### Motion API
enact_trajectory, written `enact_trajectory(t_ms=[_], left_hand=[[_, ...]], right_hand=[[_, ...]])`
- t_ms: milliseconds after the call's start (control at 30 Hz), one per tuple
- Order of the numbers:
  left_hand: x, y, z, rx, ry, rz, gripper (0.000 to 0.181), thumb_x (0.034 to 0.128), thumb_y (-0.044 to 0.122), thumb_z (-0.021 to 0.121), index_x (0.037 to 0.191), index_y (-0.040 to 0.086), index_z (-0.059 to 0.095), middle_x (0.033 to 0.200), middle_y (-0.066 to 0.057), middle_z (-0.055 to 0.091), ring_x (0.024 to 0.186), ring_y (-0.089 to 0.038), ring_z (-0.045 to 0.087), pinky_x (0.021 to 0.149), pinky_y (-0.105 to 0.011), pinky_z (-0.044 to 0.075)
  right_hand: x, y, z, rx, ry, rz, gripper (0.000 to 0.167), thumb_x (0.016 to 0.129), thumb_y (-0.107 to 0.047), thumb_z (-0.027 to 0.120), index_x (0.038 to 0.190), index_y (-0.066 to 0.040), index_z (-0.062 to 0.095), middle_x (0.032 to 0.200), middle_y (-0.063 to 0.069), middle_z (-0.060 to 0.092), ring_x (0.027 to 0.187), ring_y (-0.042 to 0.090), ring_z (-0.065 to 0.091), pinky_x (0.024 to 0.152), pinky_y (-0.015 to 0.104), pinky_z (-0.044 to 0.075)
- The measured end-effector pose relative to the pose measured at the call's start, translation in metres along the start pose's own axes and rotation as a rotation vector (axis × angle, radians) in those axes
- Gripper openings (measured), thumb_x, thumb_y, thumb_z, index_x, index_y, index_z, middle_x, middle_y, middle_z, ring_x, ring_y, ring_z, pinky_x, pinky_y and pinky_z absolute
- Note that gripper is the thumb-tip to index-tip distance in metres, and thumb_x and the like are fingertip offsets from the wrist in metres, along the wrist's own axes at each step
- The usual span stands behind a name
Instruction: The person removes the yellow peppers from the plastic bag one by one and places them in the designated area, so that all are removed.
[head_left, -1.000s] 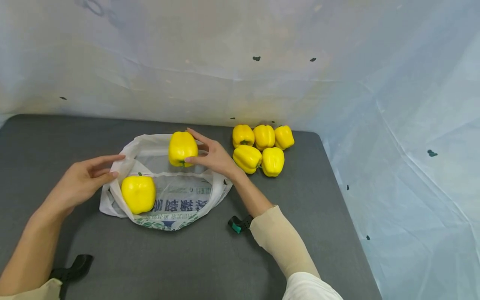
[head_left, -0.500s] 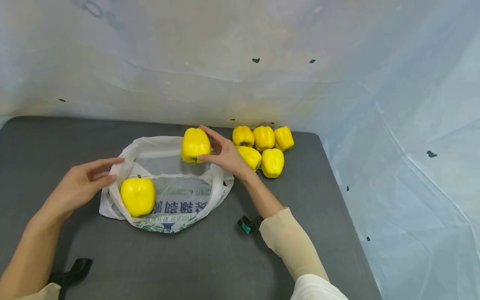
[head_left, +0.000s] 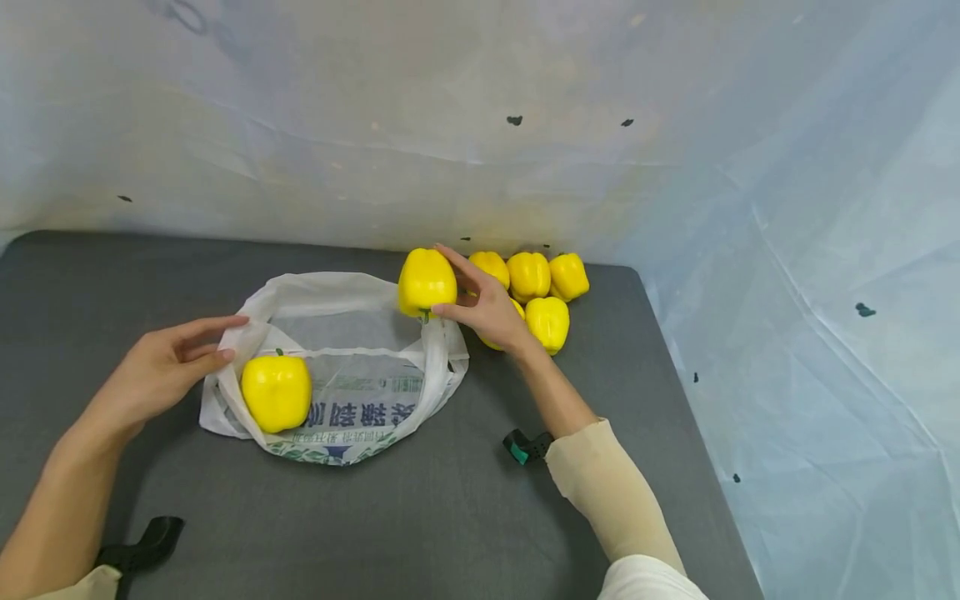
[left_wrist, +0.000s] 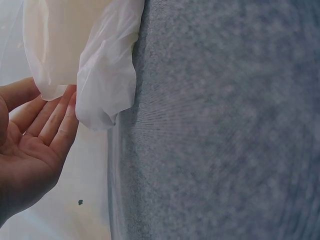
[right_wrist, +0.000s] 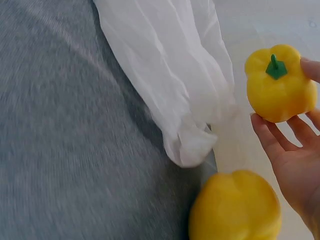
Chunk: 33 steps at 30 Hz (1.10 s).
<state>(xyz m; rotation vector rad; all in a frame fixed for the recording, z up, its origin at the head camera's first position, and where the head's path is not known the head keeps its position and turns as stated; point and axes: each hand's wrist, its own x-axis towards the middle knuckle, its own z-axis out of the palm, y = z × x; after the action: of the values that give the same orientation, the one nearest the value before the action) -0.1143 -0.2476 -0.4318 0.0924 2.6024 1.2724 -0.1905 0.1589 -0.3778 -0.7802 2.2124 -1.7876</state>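
Note:
A white plastic bag (head_left: 330,286) with dark printing lies with its mouth spread on the table. My left hand (head_left: 161,362) pinches its left rim between thumb and fingers; the left wrist view shows the film (left_wrist: 107,75) at the fingertips. Just inside that rim sits a yellow bell pepper (head_left: 276,393), stem up. Another yellow bell pepper (head_left: 427,282) is held in the air by my right hand (head_left: 491,312), over the bag's right rim. Its green stem (right_wrist: 276,67) shows in the right wrist view, thumb on one side and fingers on the other.
Several more yellow bell peppers (head_left: 529,276) sit grouped at the table's back right, partly hidden behind my right hand. The dark grey table (head_left: 360,525) ends against a pale plastic sheet (head_left: 420,150) at the back and right.
My right hand has carried its bell pepper to the right, from above the bag's opening to its right rim, near the group. The left hand and the bag have barely shifted.

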Motion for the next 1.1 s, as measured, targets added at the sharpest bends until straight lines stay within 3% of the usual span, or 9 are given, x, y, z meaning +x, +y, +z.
enact_trajectory(t_ms=[333, 600, 1100], left_hand=[[0.001, 0.0, -0.001, 0.002, -0.008, -0.004, 0.057, 0.1015, 0.032, 0.058, 0.151, 0.01, 0.041, 0.144, -0.034, 0.043, 0.12, -0.05, 0.049, 0.091, -0.075, 0.038], [0.001, 0.0, -0.002, 0.003, -0.008, 0.015, 0.056, 0.1014, 0.03, 0.059, 0.151, 0.009, 0.042, 0.144, -0.034, 0.043, 0.12, -0.05, 0.05, 0.091, -0.075, 0.038], [0.0, 0.001, -0.002, 0.001, -0.01, 0.013, 0.057, 0.1013, 0.03, 0.059, 0.151, 0.009, 0.041, 0.145, -0.034, 0.042, 0.121, -0.05, 0.049, 0.091, -0.075, 0.038]], right_hand=[[-0.011, -0.009, -0.022, -0.075, 0.022, 0.028, 0.077, 0.088, 0.002, 0.07, 0.155, -0.004, 0.031, 0.157, 0.012, 0.037, 0.13, 0.033, 0.05, 0.101, 0.052, 0.047], [-0.022, -0.01, -0.04, -0.055, 0.064, 0.043, 0.078, 0.088, 0.003, 0.069, 0.155, -0.004, 0.03, 0.157, 0.011, 0.036, 0.131, 0.033, 0.05, 0.102, 0.055, 0.045], [-0.038, -0.014, -0.063, -0.111, 0.1, 0.042, 0.076, 0.09, 0.003, 0.067, 0.156, -0.007, 0.029, 0.158, 0.011, 0.033, 0.133, 0.033, 0.048, 0.101, 0.05, 0.048]])
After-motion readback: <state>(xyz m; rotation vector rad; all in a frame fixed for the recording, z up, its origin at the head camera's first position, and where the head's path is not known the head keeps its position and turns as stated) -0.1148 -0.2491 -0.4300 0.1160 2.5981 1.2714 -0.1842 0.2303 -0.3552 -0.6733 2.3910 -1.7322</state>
